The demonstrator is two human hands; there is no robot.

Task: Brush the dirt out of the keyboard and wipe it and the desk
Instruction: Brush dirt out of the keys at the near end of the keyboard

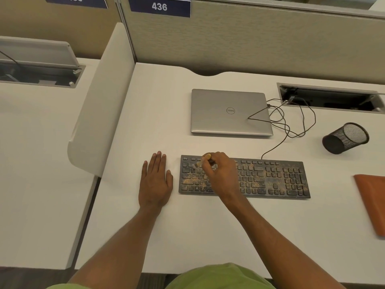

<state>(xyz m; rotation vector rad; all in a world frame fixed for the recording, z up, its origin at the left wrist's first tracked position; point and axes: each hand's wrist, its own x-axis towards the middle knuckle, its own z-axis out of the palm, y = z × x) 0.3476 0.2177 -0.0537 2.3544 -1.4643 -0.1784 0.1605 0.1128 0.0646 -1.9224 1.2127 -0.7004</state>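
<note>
- Keyboard (244, 177), speckled with orange-brown dirt, lies flat on the surface (187, 226) in front of a closed laptop (230, 112)
- Right hand (220, 172): fingers curled round a small brush (203, 161), bristles over the upper-left keys
- Left hand (155, 180): fingers straight, palm down just left of the keyboard, holding nothing
- Orange cloth (373, 203) lies at the far right
</note>
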